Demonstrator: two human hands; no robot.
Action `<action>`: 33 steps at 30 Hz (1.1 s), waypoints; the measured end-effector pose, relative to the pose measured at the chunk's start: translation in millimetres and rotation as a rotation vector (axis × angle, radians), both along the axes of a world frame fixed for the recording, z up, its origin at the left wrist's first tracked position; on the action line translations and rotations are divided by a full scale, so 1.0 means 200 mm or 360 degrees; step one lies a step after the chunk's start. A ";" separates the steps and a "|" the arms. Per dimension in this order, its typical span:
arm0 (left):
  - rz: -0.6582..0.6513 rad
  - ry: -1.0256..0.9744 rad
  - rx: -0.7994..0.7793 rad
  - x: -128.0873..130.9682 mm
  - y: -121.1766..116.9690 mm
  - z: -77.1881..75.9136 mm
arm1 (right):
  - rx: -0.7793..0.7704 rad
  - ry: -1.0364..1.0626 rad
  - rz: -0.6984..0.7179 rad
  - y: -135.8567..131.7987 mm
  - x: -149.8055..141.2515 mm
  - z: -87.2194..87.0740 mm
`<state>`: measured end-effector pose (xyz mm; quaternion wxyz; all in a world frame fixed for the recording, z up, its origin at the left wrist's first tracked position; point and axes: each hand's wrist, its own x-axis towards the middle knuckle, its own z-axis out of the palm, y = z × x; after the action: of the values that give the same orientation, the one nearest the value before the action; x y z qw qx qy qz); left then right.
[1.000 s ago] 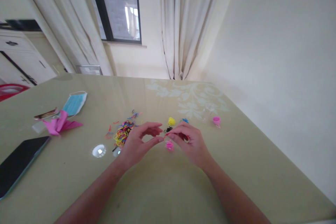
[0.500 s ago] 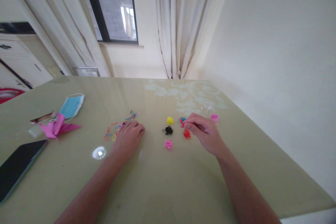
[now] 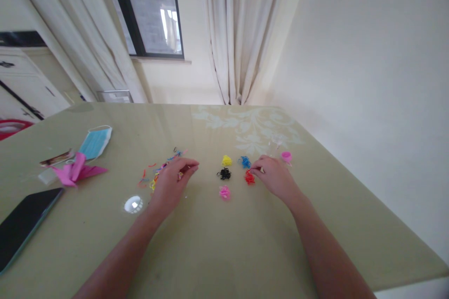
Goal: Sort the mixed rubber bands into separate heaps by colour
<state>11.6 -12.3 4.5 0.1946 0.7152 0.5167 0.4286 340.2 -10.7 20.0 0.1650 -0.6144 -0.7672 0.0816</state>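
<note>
My left hand (image 3: 170, 183) is raised over a mixed heap of small coloured rubber bands (image 3: 153, 183), covering part of it. Its thumb and fingertips come together, and whatever may be between them is too small to make out. My right hand (image 3: 278, 177) has its fingertips pinched at the edge of the red rubber bands (image 3: 249, 177); what they hold is hidden. Just beyond lies a pile of blue bands (image 3: 245, 162). Between my hands are yellow bands (image 3: 227, 160), black bands (image 3: 224, 174) and pink bands (image 3: 225, 192), each in its own pile.
On the left of the table (image 3: 224, 252) lie a phone (image 3: 26, 224), a pink folded paper shape (image 3: 77, 170) and a blue face mask (image 3: 96, 143). A small pink cup (image 3: 286, 156) sits beyond my right hand. A wall (image 3: 379, 103) borders the right side.
My right hand has lowered slightly to the red pile; the red band seen in its fingertips no longer shows there. My left hand has lifted from the mixed heap and shifted right, its fingertips closing.
</note>
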 end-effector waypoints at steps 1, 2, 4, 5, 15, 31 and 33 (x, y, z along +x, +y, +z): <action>-0.0035 -0.0121 -0.0033 0.01 0.00 0.01 | -0.0014 -0.0014 -0.0002 0.00 0.00 -0.01; -0.0067 -0.0244 -0.0073 0.02 -0.01 0.01 | -0.0028 -0.0029 0.0001 0.00 0.00 -0.01; -0.0138 -0.0483 -0.0168 0.04 -0.02 0.02 | -0.0053 -0.0056 0.0022 0.00 0.00 -0.02; -0.0172 -0.0592 -0.0213 0.04 -0.03 0.03 | -0.0063 -0.0067 0.0034 0.00 0.01 -0.02; -0.0407 -0.1179 -0.0352 0.14 -0.16 0.14 | -0.0034 -0.0214 -0.0047 -0.04 -0.02 0.02; -0.0475 -0.1092 -0.0422 0.18 -0.20 0.14 | 0.0606 0.1143 0.0691 -0.26 -0.39 0.09; -0.0486 -0.1090 -0.0413 0.19 -0.20 0.14 | 0.0586 0.1156 0.0720 -0.27 -0.39 0.09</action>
<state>49.3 -53.0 31.9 0.5059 0.5689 0.3594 0.5397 261.6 -64.3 38.0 0.5074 -0.3238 -0.7762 0.1879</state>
